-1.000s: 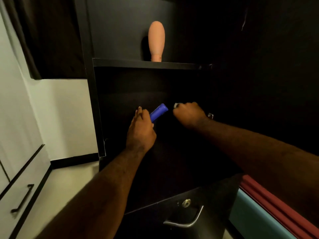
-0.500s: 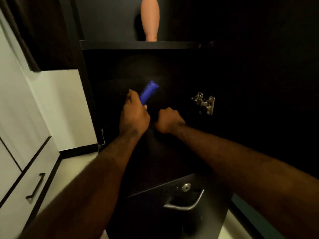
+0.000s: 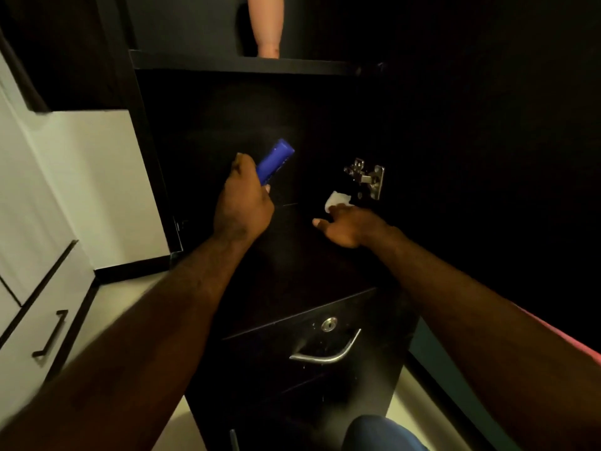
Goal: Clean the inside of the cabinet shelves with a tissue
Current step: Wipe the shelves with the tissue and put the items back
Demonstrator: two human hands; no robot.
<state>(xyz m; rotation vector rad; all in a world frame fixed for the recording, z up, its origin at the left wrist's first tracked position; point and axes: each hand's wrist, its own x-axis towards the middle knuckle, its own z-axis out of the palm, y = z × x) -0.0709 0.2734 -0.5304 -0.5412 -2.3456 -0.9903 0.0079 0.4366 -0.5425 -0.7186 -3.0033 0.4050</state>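
Wiping in progress: right hand (image 3: pixel 351 226) lies flat, fingers stretched, pressing crumpled white tissue (image 3: pixel 337 200) onto dark wooden cabinet shelf (image 3: pixel 292 252), just below silver metal hinge (image 3: pixel 367 178). Left hand (image 3: pixel 244 205) grips blue plastic cylinder (image 3: pixel 275 160). Judged partway; upper shelf (image 3: pixel 227 64) likely remains.

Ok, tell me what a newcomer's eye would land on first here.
The bright blue cylinder gripped in the left hand stands out against the dark cabinet interior. Next comes the white tissue pressed under the right hand, just below the metal hinge. A peach-coloured rounded object stands on the upper shelf.
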